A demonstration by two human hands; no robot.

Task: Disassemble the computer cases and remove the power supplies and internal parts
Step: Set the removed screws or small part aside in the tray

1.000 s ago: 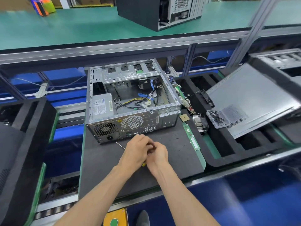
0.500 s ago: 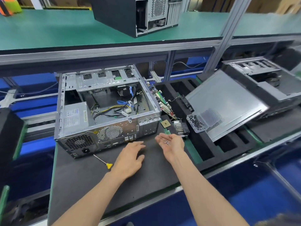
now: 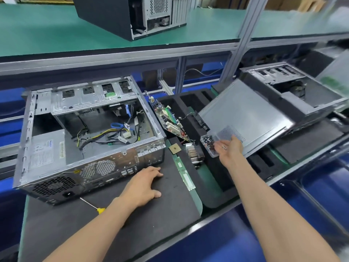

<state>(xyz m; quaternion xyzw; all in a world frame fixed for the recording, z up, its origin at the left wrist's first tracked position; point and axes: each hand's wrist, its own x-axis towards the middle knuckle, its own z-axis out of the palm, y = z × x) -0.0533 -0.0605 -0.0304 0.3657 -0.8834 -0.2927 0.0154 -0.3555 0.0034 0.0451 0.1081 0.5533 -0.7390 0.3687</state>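
An open grey computer case (image 3: 90,167) lies on a black foam mat (image 3: 117,220). Its power supply (image 3: 47,148) sits in the near left corner, with loose cables (image 3: 113,137) beside it. My left hand (image 3: 145,186) rests flat on the mat just in front of the case's rear panel. My right hand (image 3: 229,148) reaches palm up over a small clear screw box (image 3: 208,141), with a small screw (image 3: 224,147) lying on the palm. A yellow-handled screwdriver (image 3: 94,206) lies on the mat by my left forearm.
A removed motherboard (image 3: 170,120) leans in the black foam tray (image 3: 188,103). A CPU chip (image 3: 174,148) and heatsink (image 3: 194,154) lie beside it. A grey side panel (image 3: 249,112) rests tilted to the right, a second open case (image 3: 294,91) behind it. Another tower (image 3: 128,14) stands on the green shelf.
My hands came apart. The right hand moved right with the screw on its palm, from the mat to above the screw box. The left hand settled flat on the mat.
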